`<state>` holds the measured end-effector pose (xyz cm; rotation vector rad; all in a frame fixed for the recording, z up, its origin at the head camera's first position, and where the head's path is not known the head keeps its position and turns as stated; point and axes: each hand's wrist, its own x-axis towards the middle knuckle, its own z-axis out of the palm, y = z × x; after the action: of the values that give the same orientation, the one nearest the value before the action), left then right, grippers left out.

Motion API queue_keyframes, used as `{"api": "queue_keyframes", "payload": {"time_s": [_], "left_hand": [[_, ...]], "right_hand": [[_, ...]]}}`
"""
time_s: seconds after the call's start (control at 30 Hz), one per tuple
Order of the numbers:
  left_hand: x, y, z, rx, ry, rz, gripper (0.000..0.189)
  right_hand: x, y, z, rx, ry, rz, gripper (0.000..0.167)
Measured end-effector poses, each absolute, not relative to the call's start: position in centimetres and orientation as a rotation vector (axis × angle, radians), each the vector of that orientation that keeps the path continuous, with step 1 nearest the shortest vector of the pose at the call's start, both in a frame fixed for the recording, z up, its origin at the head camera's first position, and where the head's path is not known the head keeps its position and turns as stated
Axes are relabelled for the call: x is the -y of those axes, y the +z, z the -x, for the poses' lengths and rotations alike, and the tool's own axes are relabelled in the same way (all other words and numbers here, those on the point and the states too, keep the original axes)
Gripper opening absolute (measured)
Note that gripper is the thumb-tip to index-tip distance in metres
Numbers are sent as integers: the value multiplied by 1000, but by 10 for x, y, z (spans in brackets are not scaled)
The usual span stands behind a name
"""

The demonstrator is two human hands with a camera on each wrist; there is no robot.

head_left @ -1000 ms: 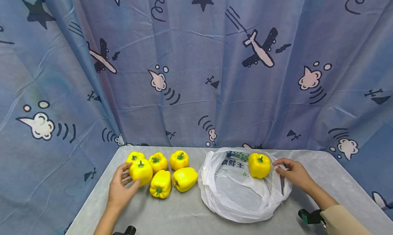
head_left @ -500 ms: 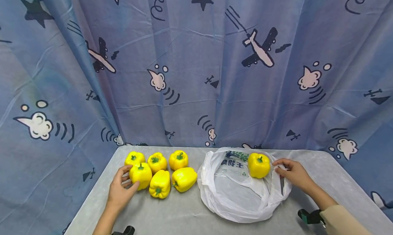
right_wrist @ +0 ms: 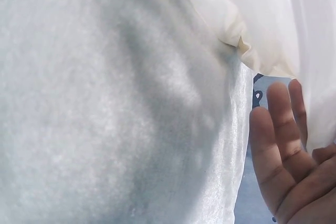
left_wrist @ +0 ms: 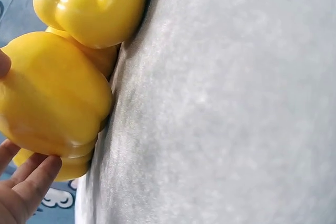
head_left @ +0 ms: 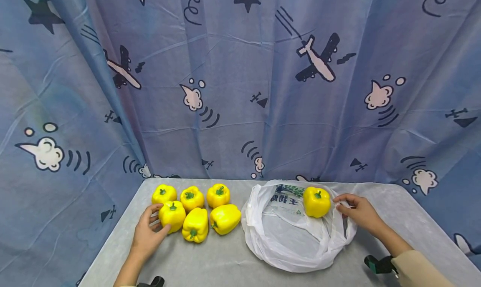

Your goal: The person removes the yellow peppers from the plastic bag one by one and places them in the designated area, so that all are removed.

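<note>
My left hand (head_left: 146, 232) has its thumb and fingers round the sides of a yellow bell pepper (head_left: 172, 217) with a green stem. This pepper stands at the front left of a group of yellow bell peppers. The left wrist view shows the held pepper (left_wrist: 52, 93) close up, fingertips against its lower side. My right hand (head_left: 362, 212) pinches the right rim of a white plastic bag (head_left: 259, 241), which lies spread wide on the table. One yellow bell pepper (head_left: 317, 202) sits inside it, near that rim. In the right wrist view, the bag's edge (right_wrist: 320, 66) passes between thumb and fingers.
Close beside the held pepper are other yellow bell peppers, one in front-right (head_left: 195, 225), one lying on its side (head_left: 226, 219) and several behind. A grey cloth covers the table (head_left: 210, 264). A blue patterned curtain (head_left: 225, 149) hangs at the table's back edge.
My left hand has lowered slightly, and the bell pepper in it has come down a little toward the table. The right hand and the bag have stayed still.
</note>
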<state>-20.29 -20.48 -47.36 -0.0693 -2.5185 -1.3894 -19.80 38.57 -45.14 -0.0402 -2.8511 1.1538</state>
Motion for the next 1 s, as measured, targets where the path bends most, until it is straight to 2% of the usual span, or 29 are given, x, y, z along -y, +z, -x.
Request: {"api": "queue_keyframes", "payload": {"time_s": [1.0], "left_hand": [[199,-463,200,2540,-1275,139,63]], "right_hand": [[-385,-449,196,2852,1129,56,31]]}}
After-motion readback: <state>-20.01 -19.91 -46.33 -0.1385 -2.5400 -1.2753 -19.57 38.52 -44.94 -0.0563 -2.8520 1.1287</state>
